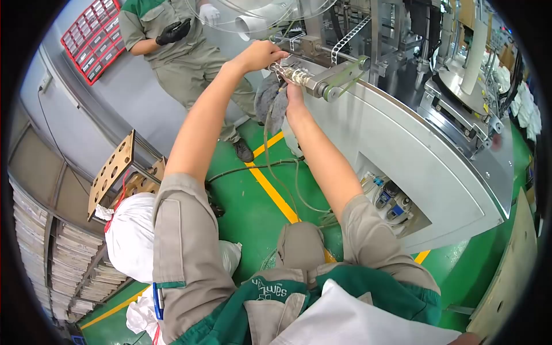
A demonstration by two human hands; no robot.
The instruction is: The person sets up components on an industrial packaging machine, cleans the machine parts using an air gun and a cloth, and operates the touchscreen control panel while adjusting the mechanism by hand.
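The shaft (296,75) is sitting at the end of the machine (339,118). The left hand (257,56) is bending its fingers over the shaft; the right hand (295,104) is resting just beneath. Whether either is grasping cannot be told. Cloth (278,109) is hanging alongside.

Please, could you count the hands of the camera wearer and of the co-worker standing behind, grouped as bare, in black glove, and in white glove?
Bare: 2 (left hand and right hand)
Black-gloved hand: 1
White-gloved hand: 1
Total: 4
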